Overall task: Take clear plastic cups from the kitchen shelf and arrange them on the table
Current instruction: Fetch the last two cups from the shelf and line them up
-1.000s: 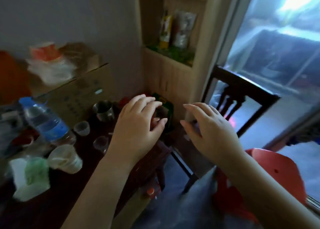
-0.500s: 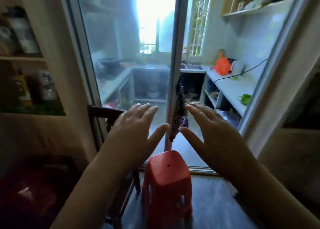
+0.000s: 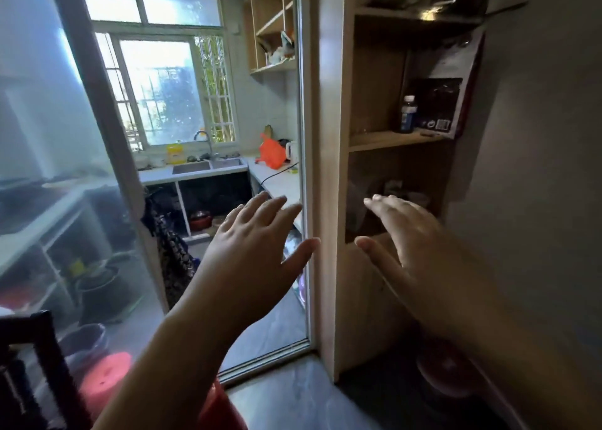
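Both of my hands are raised in front of me, palms down and fingers spread, holding nothing. My left hand (image 3: 250, 253) is in front of the glass sliding door. My right hand (image 3: 413, 244) is in front of a wooden shelf unit (image 3: 332, 169) at the right, level with its dim lower compartment. Something pale and translucent (image 3: 358, 198) sits in that compartment, too dark to identify. A dark bottle with a white cap (image 3: 407, 113) and a dark packet (image 3: 436, 104) stand on the shelf above. No clear plastic cup is recognisable.
Through the glass door (image 3: 97, 169) is a kitchen with a sink (image 3: 192, 167), a counter, an orange bag (image 3: 272, 152) and wall shelves (image 3: 270, 22). A dark wooden chair (image 3: 32, 364) and a red stool (image 3: 104, 377) stand at lower left. A red-lidded pot (image 3: 446, 377) sits on the floor at the right.
My view has swung right, from the cluttered table past the glass door to the wooden shelf unit. Both hands stayed raised, spread and empty throughout.
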### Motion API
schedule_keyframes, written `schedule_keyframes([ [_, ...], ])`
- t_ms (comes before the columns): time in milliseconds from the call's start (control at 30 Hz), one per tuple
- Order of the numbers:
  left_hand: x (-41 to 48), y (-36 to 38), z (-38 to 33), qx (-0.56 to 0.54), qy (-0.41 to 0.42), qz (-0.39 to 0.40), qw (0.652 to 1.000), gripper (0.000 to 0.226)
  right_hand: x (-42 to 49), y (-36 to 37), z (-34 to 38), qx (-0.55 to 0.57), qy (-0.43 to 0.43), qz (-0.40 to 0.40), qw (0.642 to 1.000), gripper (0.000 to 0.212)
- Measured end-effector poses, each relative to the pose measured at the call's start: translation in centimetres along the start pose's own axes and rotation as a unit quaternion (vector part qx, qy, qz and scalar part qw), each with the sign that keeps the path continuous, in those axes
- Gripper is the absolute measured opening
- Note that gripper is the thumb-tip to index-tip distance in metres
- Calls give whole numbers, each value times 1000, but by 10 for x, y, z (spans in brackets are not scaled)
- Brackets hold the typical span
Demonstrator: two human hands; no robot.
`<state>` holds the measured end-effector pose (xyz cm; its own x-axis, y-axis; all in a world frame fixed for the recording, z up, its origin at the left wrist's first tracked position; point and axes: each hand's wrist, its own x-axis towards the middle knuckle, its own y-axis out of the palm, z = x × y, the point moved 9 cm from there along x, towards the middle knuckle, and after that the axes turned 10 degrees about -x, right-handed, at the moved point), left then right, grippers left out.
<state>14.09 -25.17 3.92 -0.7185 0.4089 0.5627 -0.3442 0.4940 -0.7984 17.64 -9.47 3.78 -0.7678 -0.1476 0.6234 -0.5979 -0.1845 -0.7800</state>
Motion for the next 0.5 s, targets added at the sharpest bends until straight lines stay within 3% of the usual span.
schedule_keyframes([
  [333, 127, 119, -27, -45, 58, -4, 997, 71, 19, 55, -156, -13, 76, -4, 997, 72],
  [500, 206, 181, -10, -60, 64, -24, 996, 74, 76, 92, -228, -32, 81, -6, 996, 68],
])
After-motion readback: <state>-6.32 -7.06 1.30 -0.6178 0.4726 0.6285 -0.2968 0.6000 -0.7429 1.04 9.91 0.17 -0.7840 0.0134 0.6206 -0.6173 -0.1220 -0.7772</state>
